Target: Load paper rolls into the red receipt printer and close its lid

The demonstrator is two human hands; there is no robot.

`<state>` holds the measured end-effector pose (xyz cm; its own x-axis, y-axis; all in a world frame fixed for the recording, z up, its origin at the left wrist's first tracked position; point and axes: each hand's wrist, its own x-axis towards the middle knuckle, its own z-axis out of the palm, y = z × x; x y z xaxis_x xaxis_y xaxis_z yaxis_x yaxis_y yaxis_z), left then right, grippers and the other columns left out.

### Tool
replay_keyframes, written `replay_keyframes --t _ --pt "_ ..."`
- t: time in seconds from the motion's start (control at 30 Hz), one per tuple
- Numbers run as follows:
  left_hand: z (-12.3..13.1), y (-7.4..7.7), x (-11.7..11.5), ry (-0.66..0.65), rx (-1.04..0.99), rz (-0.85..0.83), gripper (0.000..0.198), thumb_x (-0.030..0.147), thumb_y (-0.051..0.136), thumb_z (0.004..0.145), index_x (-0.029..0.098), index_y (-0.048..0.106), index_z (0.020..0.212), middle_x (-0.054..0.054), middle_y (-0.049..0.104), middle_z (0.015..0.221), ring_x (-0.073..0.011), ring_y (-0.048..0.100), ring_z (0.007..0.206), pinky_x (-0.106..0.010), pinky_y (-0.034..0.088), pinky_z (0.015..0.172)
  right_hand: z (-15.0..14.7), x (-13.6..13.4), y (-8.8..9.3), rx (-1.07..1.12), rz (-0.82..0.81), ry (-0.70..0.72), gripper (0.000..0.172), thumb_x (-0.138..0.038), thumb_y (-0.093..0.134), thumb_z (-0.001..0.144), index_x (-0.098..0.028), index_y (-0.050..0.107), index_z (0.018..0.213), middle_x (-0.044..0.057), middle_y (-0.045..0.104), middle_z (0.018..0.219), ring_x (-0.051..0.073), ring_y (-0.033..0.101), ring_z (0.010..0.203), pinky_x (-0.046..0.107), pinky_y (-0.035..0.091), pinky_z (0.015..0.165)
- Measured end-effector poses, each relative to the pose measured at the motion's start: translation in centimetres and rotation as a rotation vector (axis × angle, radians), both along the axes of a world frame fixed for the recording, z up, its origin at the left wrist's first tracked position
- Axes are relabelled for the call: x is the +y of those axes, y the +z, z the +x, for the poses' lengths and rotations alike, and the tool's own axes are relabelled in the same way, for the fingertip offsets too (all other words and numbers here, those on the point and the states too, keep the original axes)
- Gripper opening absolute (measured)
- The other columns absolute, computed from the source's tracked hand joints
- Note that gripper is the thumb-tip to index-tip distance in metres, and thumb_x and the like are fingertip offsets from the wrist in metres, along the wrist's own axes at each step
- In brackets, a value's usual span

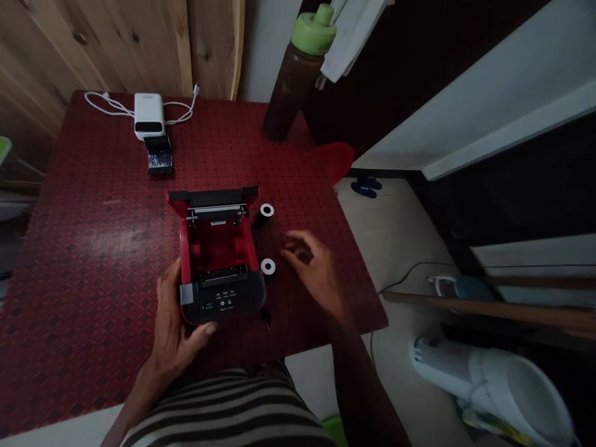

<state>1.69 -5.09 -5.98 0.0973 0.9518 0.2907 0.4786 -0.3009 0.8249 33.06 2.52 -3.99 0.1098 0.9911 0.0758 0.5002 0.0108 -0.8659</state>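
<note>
A small red and black label printer (222,267) sits on the table with its lid (214,197) raised, showing a bare red compartment. My left hand (174,313) grips its left side and front corner, thumb by the front edge. To the right of the printer stand two small black rolls with white ring-shaped ends, a rear roll (266,212) and a front roll (268,268). Just right of these rolls, my right hand (311,264) hovers with curled fingers, thumb and index tips slightly apart, and nothing visible between them.
The red patterned table (112,248) carries a white power bank (149,115) with cables, a small black item (159,156), and a tall dark bottle (295,81) with a green lid. A red stool (338,162) adjoins the right edge. Slippers (366,186) lie on the floor.
</note>
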Motion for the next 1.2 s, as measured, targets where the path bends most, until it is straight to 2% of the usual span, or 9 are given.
replay_keyframes --t 0.13,0.27,0.33,0.43,0.57,0.63,0.73,0.83,1.2 --pt "0.1 -0.3 0.0 0.021 -0.009 0.013 0.1 0.076 0.067 0.106 0.034 0.027 0.188 -0.021 0.051 0.167 -0.0474 0.055 0.148 -0.07 0.05 0.121 -1.3 -3.5 0.6 -0.023 -0.007 0.13 0.042 -0.017 0.075 0.086 -0.027 0.081 0.126 0.006 0.086 0.117 0.021 0.08 0.088 0.037 0.067 0.083" --pt "0.1 0.2 0.1 -0.015 0.002 -0.021 0.1 0.075 0.065 0.107 0.033 0.025 0.188 -0.021 0.05 0.169 -0.047 0.055 0.15 -0.07 0.049 0.124 -3.1 -3.4 -0.4 -0.024 0.081 0.149 0.031 -0.015 0.071 0.09 -0.026 0.082 0.117 0.008 0.088 0.121 0.026 0.084 0.114 0.043 0.068 0.101" --pt "0.1 0.4 0.1 -0.019 0.011 -0.021 0.1 0.076 0.065 0.108 0.031 0.025 0.188 -0.021 0.05 0.169 -0.0476 0.054 0.152 -0.07 0.048 0.126 -2.8 -3.2 0.2 -0.013 0.098 0.128 0.03 -0.015 0.07 0.093 -0.027 0.081 0.118 0.007 0.088 0.122 0.027 0.084 0.118 0.046 0.067 0.105" --pt "0.0 0.4 0.1 -0.013 0.031 -0.003 0.102 0.079 0.062 0.108 0.029 0.025 0.188 -0.022 0.05 0.17 -0.0479 0.054 0.152 -0.069 0.049 0.125 -1.7 -3.1 3.8 -0.053 0.179 0.115 0.034 -0.016 0.069 0.099 -0.029 0.079 0.129 0.006 0.088 0.128 0.027 0.084 0.119 0.047 0.067 0.106" --pt "0.1 0.5 0.2 -0.026 0.047 0.017 0.101 0.081 0.059 0.109 0.03 0.023 0.188 -0.022 0.05 0.17 -0.0461 0.056 0.151 -0.067 0.05 0.125 -3.0 -2.0 10.2 -0.274 0.257 0.424 0.04 -0.011 0.066 0.109 -0.028 0.073 0.144 0.007 0.085 0.135 0.025 0.081 0.125 0.043 0.065 0.109" --pt "0.1 0.5 0.2 -0.029 0.042 0.023 0.1 0.08 0.06 0.109 0.03 0.024 0.187 -0.021 0.05 0.17 -0.0454 0.055 0.152 -0.066 0.05 0.126 -5.5 -0.9 11.7 -0.437 0.271 0.526 0.036 -0.011 0.068 0.11 -0.022 0.071 0.144 0.01 0.085 0.134 0.027 0.08 0.123 0.044 0.065 0.109" --pt "0.2 0.4 0.2 -0.02 0.024 0.042 0.098 0.079 0.06 0.11 0.031 0.024 0.187 -0.02 0.05 0.169 -0.0449 0.055 0.152 -0.066 0.049 0.126 -9.7 0.8 11.5 -0.73 0.227 0.626 0.018 -0.007 0.066 0.111 -0.018 0.077 0.121 0.012 0.086 0.112 0.029 0.08 0.108 0.043 0.064 0.097" --pt "0.4 0.2 0.2 -0.013 0.014 0.043 0.097 0.079 0.059 0.11 0.03 0.024 0.187 -0.02 0.052 0.167 -0.0443 0.055 0.15 -0.067 0.048 0.126 -12.2 1.8 10.5 -0.898 0.152 0.671 0.023 -0.002 0.061 0.112 -0.018 0.078 0.114 0.011 0.085 0.104 0.028 0.079 0.105 0.04 0.06 0.093" --pt "0.4 0.2 0.1 -0.036 -0.007 0.022 0.098 0.078 0.061 0.11 0.03 0.023 0.187 -0.02 0.049 0.169 -0.0442 0.053 0.151 -0.067 0.048 0.127 -13.6 1.7 12.0 -1.003 0.047 0.639 0.032 0.002 0.056 0.109 -0.013 0.083 0.119 0.018 0.086 0.117 0.032 0.076 0.119 0.044 0.06 0.102"
